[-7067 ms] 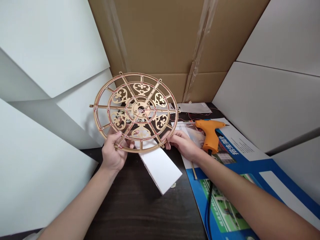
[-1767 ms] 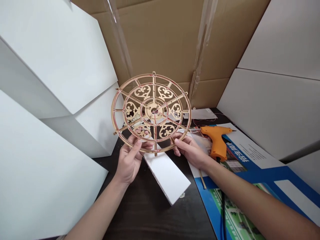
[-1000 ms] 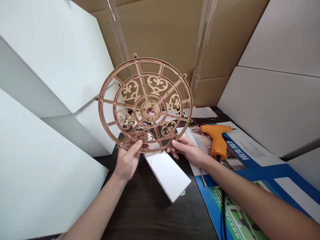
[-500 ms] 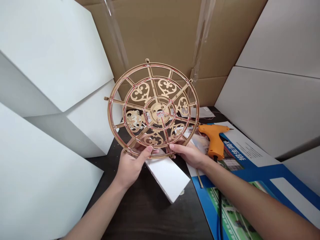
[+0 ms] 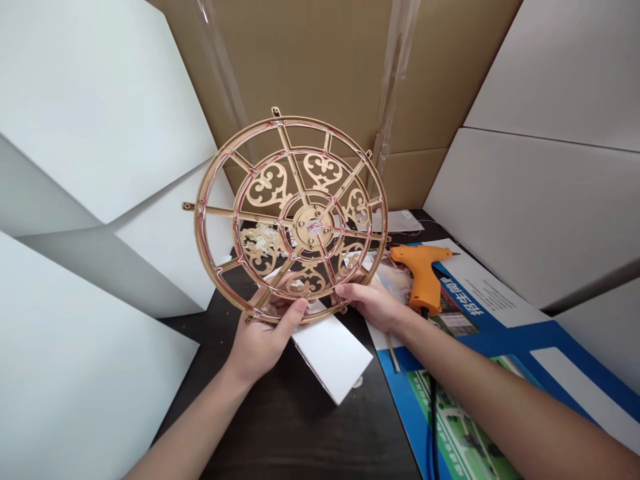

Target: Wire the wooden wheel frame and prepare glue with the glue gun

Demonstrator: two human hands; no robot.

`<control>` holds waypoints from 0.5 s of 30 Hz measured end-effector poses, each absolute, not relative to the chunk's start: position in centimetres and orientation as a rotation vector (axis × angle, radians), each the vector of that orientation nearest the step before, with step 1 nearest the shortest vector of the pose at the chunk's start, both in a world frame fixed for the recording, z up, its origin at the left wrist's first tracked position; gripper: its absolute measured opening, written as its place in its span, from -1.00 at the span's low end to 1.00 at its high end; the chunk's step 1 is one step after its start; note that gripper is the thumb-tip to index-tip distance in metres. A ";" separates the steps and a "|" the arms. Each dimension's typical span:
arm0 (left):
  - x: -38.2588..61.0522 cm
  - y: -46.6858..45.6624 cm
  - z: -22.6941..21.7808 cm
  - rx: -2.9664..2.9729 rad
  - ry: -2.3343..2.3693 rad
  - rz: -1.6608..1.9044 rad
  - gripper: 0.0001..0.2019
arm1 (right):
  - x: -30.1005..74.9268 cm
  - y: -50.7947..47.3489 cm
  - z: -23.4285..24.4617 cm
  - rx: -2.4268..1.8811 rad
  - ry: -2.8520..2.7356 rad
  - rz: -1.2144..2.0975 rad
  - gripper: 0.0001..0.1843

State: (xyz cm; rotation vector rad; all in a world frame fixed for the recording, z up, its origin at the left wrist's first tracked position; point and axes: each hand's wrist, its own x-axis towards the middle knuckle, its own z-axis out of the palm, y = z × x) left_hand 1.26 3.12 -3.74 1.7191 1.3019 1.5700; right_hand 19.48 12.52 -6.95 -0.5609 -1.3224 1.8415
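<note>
Person holds a gold openwork wheel (image 5: pixel 314 225) up in both hands, above the table and tilted, its face turned toward the camera. Left hand (image 5: pixel 265 343) is on the lower left rim, a narrow grip, with the thumb across the front of the rim and the fingers behind it. Right hand (image 5: pixel 373 307) is on the lower right rim, fingers (image 5: pixel 345 291) against the edge, also a narrow grip; can't tell exactly where the thumb sits. Hands are well apart on the rim. Thin red wires (image 5: pixel 223 180) run along the rims and spokes. Whitish glue blobs (image 5: pixel 260 240) sit on the left scroll panel. Just below the wheel and touching neither hand clearly, a white foam block (image 5: pixel 334 357) lies on the dark table (image 5: pixel 300 430). Right of the right hand is an orange glue gun (image 5: pixel 423 273) on a blue printed board (image 5: pixel 500 340), with its black cord (image 5: pixel 433 413) running down toward the camera. A thin wooden stick (image 5: pixel 393 353) lies beside the right wrist. White panels (image 5: pixel 75 333) stand to the left, more white panels (image 5: pixel 550 213) to the right, and a cardboard sheet (image 5: pixel 310 67) behind.
</note>
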 end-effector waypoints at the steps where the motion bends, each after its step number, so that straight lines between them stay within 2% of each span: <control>1: 1.3 3.1 -3.7 1.736 1.310 1.575 -0.72 | 19.5 12.5 -7.0 -0.569 -1.327 1.835 -0.67; 8: 1.5 2.7 -4.0 1.644 1.273 1.486 -0.85 | 19.3 12.4 -6.8 -0.575 -1.353 1.742 -0.65; 15: 1.9 2.7 -4.1 1.643 1.278 1.502 -0.85 | 19.4 12.4 -6.8 -0.591 -1.314 1.757 -0.71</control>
